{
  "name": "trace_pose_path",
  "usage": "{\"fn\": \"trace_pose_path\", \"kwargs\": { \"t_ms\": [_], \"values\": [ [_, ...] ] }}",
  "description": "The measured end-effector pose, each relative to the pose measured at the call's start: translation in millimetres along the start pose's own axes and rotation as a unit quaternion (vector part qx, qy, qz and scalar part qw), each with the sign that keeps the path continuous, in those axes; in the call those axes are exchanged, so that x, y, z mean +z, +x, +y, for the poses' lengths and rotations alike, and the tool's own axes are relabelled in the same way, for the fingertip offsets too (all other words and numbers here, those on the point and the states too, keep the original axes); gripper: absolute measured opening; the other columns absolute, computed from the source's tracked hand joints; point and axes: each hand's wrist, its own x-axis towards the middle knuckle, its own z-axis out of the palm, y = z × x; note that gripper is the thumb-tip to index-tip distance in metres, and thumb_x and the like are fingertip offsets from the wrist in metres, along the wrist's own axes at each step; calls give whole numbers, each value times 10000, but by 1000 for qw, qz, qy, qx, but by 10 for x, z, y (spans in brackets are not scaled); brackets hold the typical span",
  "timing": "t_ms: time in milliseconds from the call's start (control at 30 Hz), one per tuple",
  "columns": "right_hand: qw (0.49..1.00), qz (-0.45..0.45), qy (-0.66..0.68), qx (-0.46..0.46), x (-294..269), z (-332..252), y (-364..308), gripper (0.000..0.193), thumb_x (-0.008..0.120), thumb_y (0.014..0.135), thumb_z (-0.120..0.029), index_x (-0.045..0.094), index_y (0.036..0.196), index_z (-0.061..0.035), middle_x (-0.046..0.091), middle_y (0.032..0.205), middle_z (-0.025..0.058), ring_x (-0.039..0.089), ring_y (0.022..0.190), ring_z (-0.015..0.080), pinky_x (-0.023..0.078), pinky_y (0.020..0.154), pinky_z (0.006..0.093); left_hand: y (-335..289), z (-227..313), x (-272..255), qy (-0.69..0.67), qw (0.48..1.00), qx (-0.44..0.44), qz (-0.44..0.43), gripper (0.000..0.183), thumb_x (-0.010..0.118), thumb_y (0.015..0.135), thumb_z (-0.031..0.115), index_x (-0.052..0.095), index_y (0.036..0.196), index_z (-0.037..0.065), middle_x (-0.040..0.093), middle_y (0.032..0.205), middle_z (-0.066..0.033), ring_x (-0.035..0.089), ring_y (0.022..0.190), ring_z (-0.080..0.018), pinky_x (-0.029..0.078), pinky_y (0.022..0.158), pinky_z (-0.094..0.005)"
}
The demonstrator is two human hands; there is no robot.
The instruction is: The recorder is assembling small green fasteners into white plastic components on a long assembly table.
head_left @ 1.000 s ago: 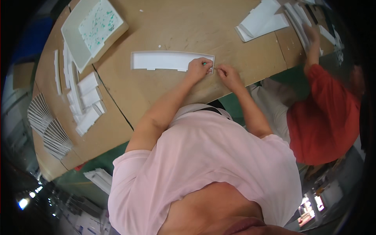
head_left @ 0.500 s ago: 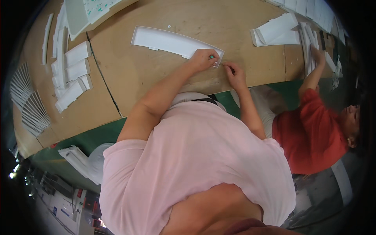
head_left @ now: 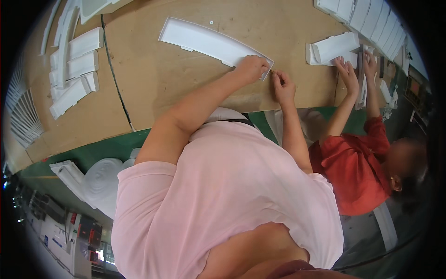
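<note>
A long, slightly curved white tray-like piece (head_left: 209,39) with a low rim and small tabs lies on the brown work table (head_left: 153,83). My left hand (head_left: 252,69) is over its right end, fingers curled down inside the rim; what they hold, if anything, is hidden. Just beyond that end is my right hand (head_left: 284,87), its thumb and forefinger pinched together close to the tray's end edge. Something tiny and dark seems to show at those fingertips, too small to name. A small white disc (head_left: 211,22) lies behind the tray.
White pieces (head_left: 81,65) are stacked at the left, beside fanned thin strips (head_left: 29,118). At the right, a co-worker in a red top (head_left: 355,172) reaches toward more white pieces (head_left: 334,46). A row of white panels (head_left: 371,23) fills the far right corner.
The whole view has shifted a little. The small green thing in my left fingers no longer shows, and that hand is turned further down. The co-worker's hands have come to the white pieces.
</note>
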Motion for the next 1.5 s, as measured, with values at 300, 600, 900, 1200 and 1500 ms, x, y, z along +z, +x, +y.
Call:
{"fn": "trace_pose_path", "kwargs": {
  "t_ms": [300, 600, 900, 1200, 1500],
  "values": [
    [997, -70, 35, 27, 4, 60, -200, 122, 589, 805, -100, 638, 903, -46, 587, 672, 16, 497, 590, 63, 420, 558, 214, 41, -50, -68, -53, 998, 14, -17, 123, 602, 748, 139, 644, 828, 56, 634, 765, -135, 612, 712, -283, 479, 652, -344],
    [997, -78, 11, -10, -26, -1, -225, 114, 588, 796, -76, 638, 894, -52, 621, 776, 69, 558, 640, 134, 445, 590, 247, -70, -34, -80, 55, 994, 32, -86, 119, 624, 723, 122, 658, 812, 50, 641, 720, -113, 624, 656, -235, 484, 619, -326],
    [990, -126, 27, -62, -21, 108, -144, 120, 578, 801, -102, 634, 896, -55, 622, 858, 113, 593, 732, 239, 465, 656, 296, -97, -48, -85, 5, 996, 21, -89, 111, 633, 729, 105, 650, 800, 21, 643, 673, -88, 625, 587, -159, 491, 578, -279],
    [976, -149, -84, -135, -81, -102, -66, 132, 556, 798, -117, 625, 892, -54, 617, 858, 135, 580, 735, 286, 457, 662, 319, -121, -30, -117, -70, 987, -56, -135, 87, 612, 786, 83, 633, 814, 3, 633, 667, -66, 613, 603, -98, 489, 549, -229],
    [960, -218, 152, 83, -362, 241, 3, 270, 574, 805, -238, 606, 951, -13, 616, 829, 126, 571, 740, 186, 443, 666, 299, -152, 101, -33, -42, 995, 6, -88, 88, 608, 763, 104, 641, 805, 34, 640, 675, -72, 626, 610, -133, 490, 584, -257]
  ]
}}
